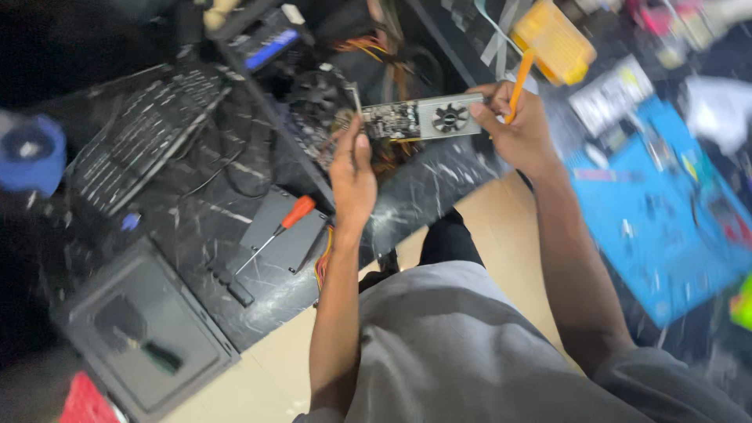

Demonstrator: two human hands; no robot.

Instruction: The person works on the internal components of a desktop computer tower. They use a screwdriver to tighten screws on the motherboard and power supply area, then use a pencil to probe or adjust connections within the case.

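**Card held over cluttered dark table**

Dark marble-look table (439, 184), pale floor below, view blurry. Both hands hold a small circuit card (419, 119) up above the table edge: grey metal plate with round black fan on its right half, bare board with chips on the left. Left hand (352, 168) grip clenched on the card's left end. Right hand (509, 121) grips the right end, with an orange stick tool (517, 82) pinched in the same fingers. Black keyboard (145, 133) far left; orange-handled screwdriver (274, 233) lies on a grey panel (286, 235). Blue mat (666, 227) at right. Yellow box (552, 41) top, contents unreadable.
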